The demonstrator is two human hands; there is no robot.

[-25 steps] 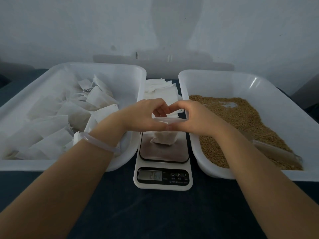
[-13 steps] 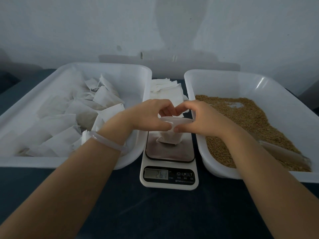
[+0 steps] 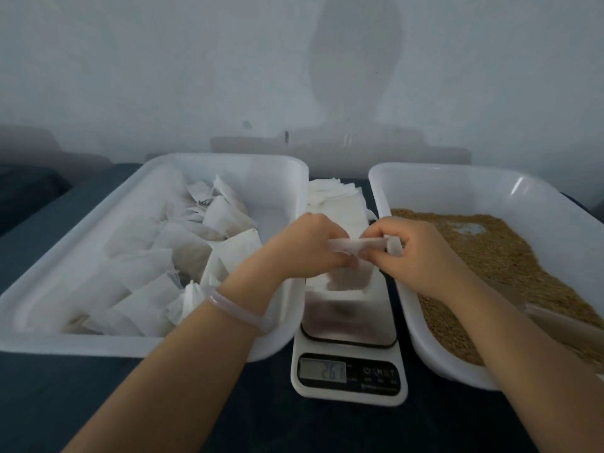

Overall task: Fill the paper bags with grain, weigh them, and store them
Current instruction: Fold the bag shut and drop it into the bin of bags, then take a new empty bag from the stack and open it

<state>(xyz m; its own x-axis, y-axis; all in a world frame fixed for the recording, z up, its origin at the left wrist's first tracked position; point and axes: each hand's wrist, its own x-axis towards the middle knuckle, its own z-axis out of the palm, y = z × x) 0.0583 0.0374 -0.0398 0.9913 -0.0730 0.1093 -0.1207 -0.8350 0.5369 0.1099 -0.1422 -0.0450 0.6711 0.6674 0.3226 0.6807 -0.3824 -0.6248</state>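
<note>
Fingers curled, a person's left hand (image 3: 307, 246) and right hand (image 3: 421, 256) pinch the top edge of a white paper bag (image 3: 349, 279) on the scale (image 3: 349, 380) – flanked by a tub of filled bags (image 3: 228, 165) and a tub of grain (image 3: 425, 171).

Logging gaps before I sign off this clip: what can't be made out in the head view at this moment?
1. Scale display: head view, digits too blurred to read surely.
2. Paper bag: head view, mouth covered by the left hand and right hand, body motion-blurred; fill level hidden.
3. Translucent scoop in the grain tray: head view, partly behind the right forearm, cut off by the right edge.
</note>
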